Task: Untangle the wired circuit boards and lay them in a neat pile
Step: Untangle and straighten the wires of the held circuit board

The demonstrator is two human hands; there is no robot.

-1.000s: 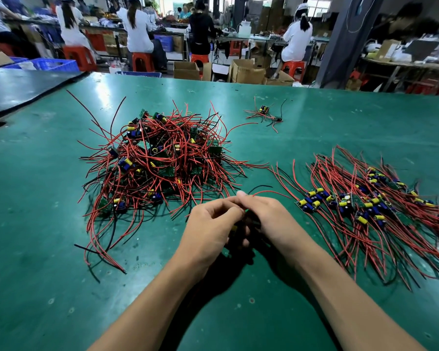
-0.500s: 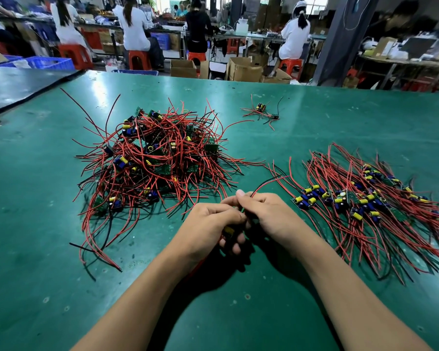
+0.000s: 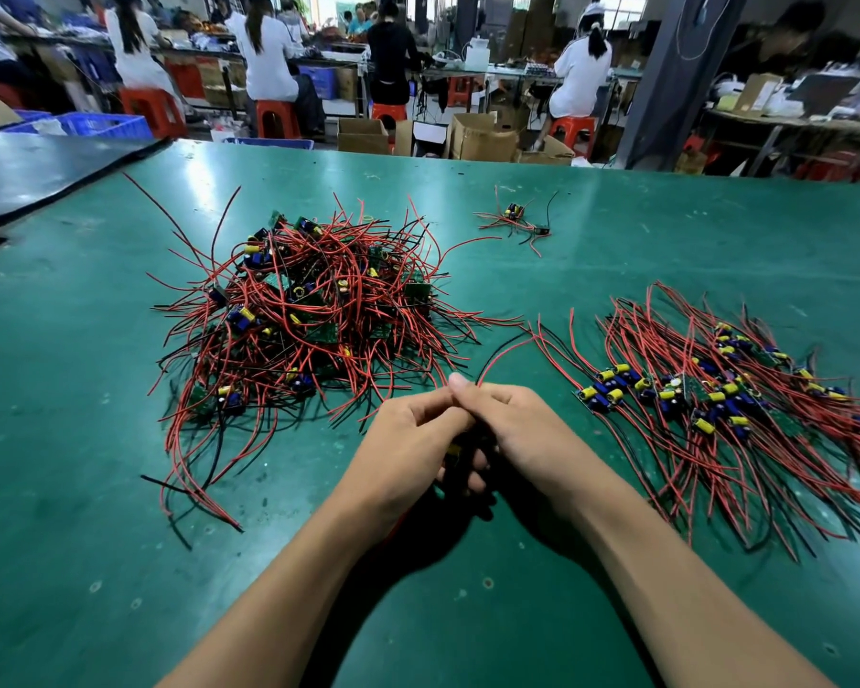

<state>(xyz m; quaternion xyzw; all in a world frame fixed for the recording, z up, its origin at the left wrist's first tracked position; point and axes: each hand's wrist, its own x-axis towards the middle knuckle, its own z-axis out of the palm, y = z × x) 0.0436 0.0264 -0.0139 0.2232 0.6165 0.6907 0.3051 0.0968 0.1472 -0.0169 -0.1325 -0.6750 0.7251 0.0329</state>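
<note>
A tangled heap of circuit boards [image 3: 309, 315] with red and black wires lies left of centre on the green table [image 3: 70, 538]. To the right lies a flatter pile of boards [image 3: 706, 394], their wires fanned out. My left hand [image 3: 408, 454] and my right hand [image 3: 517, 434] meet between the two piles, fingers curled around one wired board [image 3: 454, 449] that is mostly hidden; only a yellow part shows. Its red wire [image 3: 505, 352] rises from my right fingers toward the back.
A lone wired board [image 3: 515, 218] lies farther back on the table. A dark table [image 3: 31, 166] adjoins at the far left. Beyond the far edge, people sit on red stools among cardboard boxes [image 3: 482, 136].
Both hands stay together at the same spot. The red wire from my right fingers now stands out longer toward the back.
</note>
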